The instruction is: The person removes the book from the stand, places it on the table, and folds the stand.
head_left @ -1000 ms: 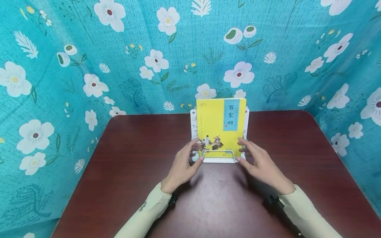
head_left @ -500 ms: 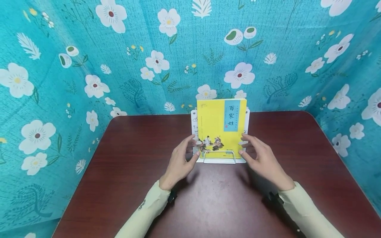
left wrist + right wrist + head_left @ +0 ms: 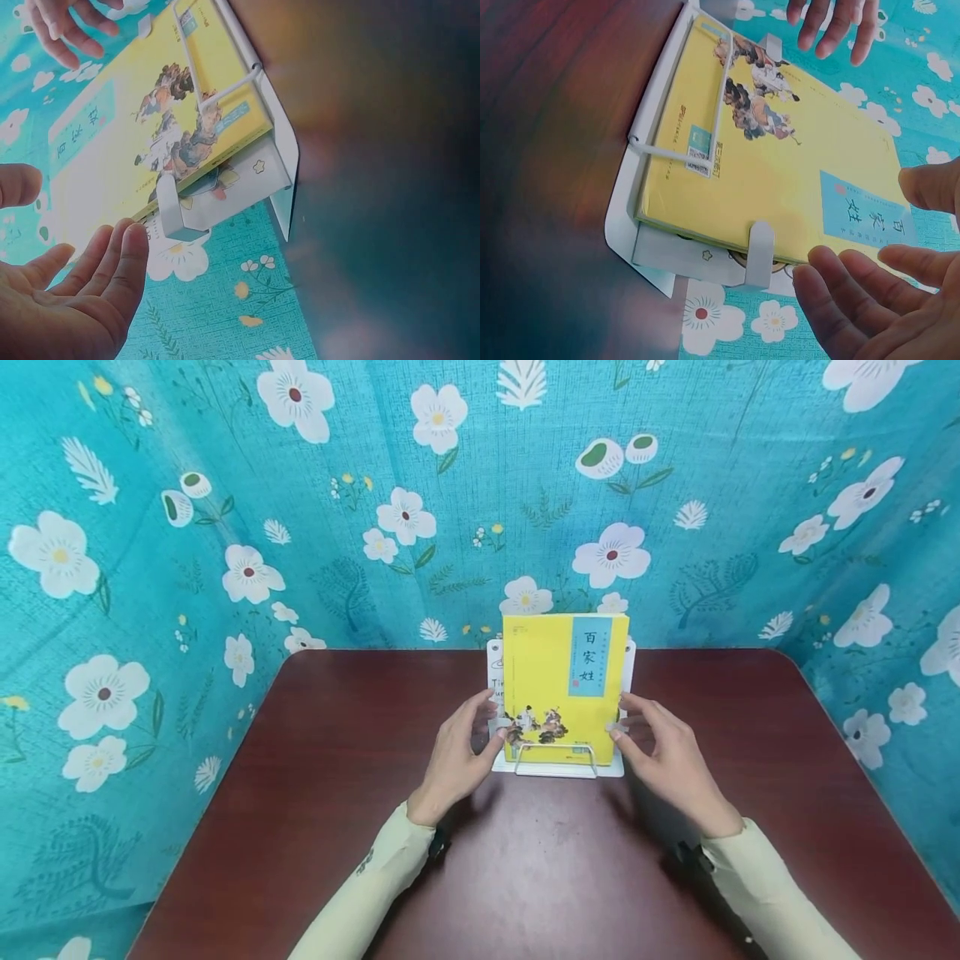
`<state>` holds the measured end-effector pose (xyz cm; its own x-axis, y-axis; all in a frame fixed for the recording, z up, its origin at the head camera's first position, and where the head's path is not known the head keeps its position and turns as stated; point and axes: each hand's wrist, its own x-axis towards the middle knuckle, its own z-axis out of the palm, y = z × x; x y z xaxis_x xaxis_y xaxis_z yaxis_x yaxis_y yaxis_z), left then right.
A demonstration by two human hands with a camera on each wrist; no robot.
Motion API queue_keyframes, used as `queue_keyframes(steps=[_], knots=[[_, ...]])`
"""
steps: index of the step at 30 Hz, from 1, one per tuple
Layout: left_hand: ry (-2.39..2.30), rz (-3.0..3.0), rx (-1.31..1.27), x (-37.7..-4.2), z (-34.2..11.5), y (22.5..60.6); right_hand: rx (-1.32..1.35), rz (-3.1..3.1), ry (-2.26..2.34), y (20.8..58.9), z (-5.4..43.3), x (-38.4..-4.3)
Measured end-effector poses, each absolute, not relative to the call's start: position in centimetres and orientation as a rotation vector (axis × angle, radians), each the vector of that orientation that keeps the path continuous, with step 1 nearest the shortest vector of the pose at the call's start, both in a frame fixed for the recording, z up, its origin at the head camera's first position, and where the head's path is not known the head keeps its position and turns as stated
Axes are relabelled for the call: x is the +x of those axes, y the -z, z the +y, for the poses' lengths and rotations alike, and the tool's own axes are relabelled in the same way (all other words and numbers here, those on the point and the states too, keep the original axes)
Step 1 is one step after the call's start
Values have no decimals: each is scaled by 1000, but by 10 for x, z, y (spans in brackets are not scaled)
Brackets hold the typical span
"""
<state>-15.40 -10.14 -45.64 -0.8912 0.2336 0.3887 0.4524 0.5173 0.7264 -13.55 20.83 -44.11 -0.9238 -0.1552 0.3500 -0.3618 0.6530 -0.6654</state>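
A yellow book (image 3: 540,677) with a blue title panel leans upright on a white book stand (image 3: 487,664) with line drawings. Across the book's lower front runs a white wire bar (image 3: 675,154). White clips overlap its side edges, one (image 3: 172,214) at the left and another (image 3: 760,255) at the right. My left hand (image 3: 450,760) hovers by the left edge, thumb and fingers spread apart. On the opposite side is my right hand (image 3: 672,760), its fingers also spread and near the edge. Neither hand grips anything; whether any fingertip touches the book I cannot tell.
The stand rests on a dark reddish-brown table (image 3: 360,718), near its back edge. Behind and at both sides hangs a blue flowered cloth (image 3: 465,510). Pale sleeves (image 3: 367,877) cover both forearms, with black bands at the wrists.
Both hands have drawn back from the wire bar's ends and moved slightly up along the book's sides. The side clips have come into view. The head view has shifted a little.
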Motion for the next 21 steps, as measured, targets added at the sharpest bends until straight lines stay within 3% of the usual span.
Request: queue_keyframes(steps=[21], knots=[[1272, -2483, -505, -169, -90, 444, 271, -2566, -1121, 429, 208, -156]])
